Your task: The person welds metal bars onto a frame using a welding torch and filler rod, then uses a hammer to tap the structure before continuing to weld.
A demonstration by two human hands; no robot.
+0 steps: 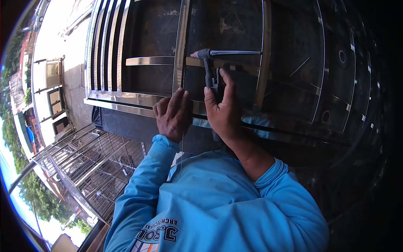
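Torch [208, 69] is needing steadiness: my right hand [224, 111] is pinching it, nozzle [194, 55] toward nine o'clock. I can't tell whether my left hand [173, 115] is pinching.

One head camera looks down on both hands [173, 114] [224, 113], close above.

Left of my left fingers [178, 101], I am seeing bright daylight [63, 21] washing over grey ground [77, 77] and a pale wall [41, 75] with windows [55, 102], while a barred metal rack [94, 161] is standing below-left, trees [44, 187] are showing farther out, and deep shadow [378, 201] is filling the far right.
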